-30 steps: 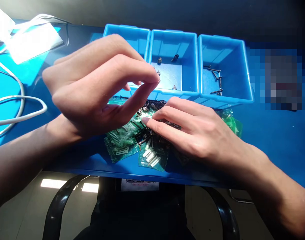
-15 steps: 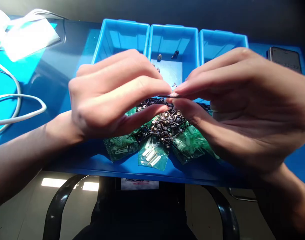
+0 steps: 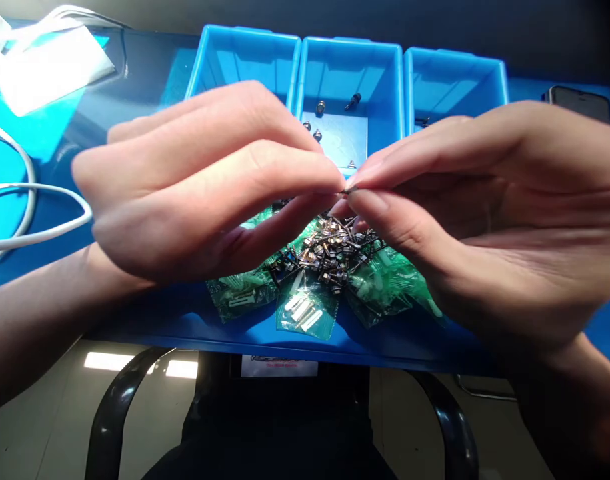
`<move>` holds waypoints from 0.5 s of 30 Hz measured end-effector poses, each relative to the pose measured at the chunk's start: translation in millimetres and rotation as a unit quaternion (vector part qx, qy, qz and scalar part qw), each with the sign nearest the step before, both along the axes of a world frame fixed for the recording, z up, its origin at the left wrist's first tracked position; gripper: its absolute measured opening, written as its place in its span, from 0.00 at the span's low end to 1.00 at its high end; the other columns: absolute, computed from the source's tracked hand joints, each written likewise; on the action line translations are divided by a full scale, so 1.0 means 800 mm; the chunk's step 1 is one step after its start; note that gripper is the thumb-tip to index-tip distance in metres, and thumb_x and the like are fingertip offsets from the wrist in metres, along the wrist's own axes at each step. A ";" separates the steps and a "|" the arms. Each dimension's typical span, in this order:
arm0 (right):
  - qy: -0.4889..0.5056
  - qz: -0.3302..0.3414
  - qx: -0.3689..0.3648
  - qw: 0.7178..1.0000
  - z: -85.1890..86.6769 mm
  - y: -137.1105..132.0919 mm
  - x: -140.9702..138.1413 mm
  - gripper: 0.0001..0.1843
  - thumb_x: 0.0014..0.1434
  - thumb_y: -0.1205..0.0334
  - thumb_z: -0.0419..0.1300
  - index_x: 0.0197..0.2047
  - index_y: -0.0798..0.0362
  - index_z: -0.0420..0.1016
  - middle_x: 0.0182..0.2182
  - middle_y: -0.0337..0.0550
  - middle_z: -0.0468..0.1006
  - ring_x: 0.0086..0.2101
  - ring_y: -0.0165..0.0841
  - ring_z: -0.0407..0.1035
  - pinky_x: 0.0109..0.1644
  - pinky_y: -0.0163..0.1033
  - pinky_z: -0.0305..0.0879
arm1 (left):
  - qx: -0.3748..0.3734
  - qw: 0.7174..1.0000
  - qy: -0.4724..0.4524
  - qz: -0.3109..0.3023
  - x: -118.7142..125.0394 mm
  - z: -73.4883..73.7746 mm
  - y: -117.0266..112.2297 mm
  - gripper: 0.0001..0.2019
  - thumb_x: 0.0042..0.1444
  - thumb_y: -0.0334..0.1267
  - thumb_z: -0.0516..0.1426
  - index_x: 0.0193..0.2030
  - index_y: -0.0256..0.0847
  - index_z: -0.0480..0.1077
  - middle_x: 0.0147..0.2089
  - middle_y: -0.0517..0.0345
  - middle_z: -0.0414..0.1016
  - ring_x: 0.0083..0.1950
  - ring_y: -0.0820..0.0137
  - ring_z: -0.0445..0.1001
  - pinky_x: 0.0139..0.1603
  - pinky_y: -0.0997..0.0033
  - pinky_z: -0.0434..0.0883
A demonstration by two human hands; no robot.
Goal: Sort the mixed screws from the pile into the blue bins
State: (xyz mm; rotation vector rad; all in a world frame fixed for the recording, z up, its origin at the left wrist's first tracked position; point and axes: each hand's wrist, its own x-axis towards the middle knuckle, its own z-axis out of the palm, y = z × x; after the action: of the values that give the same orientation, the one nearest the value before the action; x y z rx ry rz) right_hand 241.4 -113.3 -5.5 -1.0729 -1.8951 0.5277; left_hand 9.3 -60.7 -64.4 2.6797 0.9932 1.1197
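Note:
A dark screw (image 3: 349,191), mostly hidden by my fingertips, is held between my two hands above a pile of screws. My left hand (image 3: 205,190) is closed, its thumb and forefinger pinching at the screw's left end. From the other side, my right hand (image 3: 495,227) grips the screw between thumb and forefinger. Below lie the loose hex-head screws (image 3: 329,253), heaped on green plastic bags. A clear green packet (image 3: 307,313) with white wall plugs and screws sits in front of the heap.
Three blue bins stand behind my hands: left (image 3: 249,60), middle (image 3: 357,60) and right (image 3: 457,70). Several screws lie in the middle bin. A phone (image 3: 582,103) rests at the back right, and white cables (image 3: 59,190) loop at left. The blue table's front edge (image 3: 185,340) is near me.
My left hand has shifted left and its thumb has closed up to the forefinger. The screw, earlier visible as a long shaft, is now mostly covered by fingertips. The view has shifted slightly.

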 end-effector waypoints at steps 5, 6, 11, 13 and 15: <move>0.011 0.016 -0.021 1.000 -0.003 -0.001 -0.004 0.04 0.71 0.63 0.69 0.48 0.48 0.79 0.43 0.35 0.87 0.40 0.31 0.84 0.41 0.39 0.85 | 0.005 1.000 0.003 -0.001 0.000 -0.006 0.002 0.35 0.68 0.74 0.55 0.69 0.53 0.69 0.62 0.51 0.78 0.74 0.48 0.75 0.64 0.43 0.86; 0.004 0.004 -0.017 1.000 -0.005 -0.001 -0.004 0.03 0.71 0.61 0.68 0.47 0.48 0.80 0.43 0.34 0.87 0.39 0.30 0.83 0.39 0.38 0.84 | 0.006 1.000 0.003 -0.002 0.000 -0.006 0.002 0.35 0.68 0.74 0.55 0.69 0.53 0.69 0.62 0.51 0.78 0.74 0.48 0.75 0.64 0.43 0.86; 0.019 0.015 -0.025 0.999 -0.003 -0.003 -0.002 0.07 0.70 0.68 0.68 0.48 0.49 0.78 0.47 0.43 0.87 0.45 0.37 0.83 0.50 0.47 0.86 | 0.019 1.000 0.004 -0.008 0.001 -0.009 0.002 0.35 0.67 0.74 0.55 0.70 0.53 0.69 0.62 0.51 0.78 0.75 0.48 0.74 0.65 0.43 0.85; 0.024 0.019 -0.018 0.999 -0.002 -0.003 -0.002 0.09 0.69 0.67 0.69 0.49 0.48 0.76 0.46 0.40 0.87 0.43 0.33 0.84 0.48 0.42 0.85 | 0.024 1.000 0.006 -0.009 0.001 -0.009 0.002 0.35 0.67 0.74 0.55 0.70 0.54 0.70 0.63 0.52 0.78 0.75 0.48 0.74 0.66 0.43 0.85; 0.024 0.008 0.010 1.000 -0.003 -0.004 -0.003 0.08 0.69 0.66 0.69 0.48 0.48 0.75 0.42 0.35 0.88 0.39 0.29 0.83 0.42 0.35 0.83 | 0.029 1.000 0.008 -0.009 0.001 -0.008 0.002 0.35 0.67 0.73 0.56 0.70 0.54 0.70 0.63 0.52 0.78 0.75 0.48 0.73 0.67 0.43 0.85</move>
State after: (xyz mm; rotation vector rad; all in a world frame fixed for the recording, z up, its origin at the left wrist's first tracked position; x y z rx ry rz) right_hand 238.7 -116.3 -7.8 -1.0244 -1.8644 0.5378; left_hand 9.7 -59.4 -71.2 2.7408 0.9522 1.1423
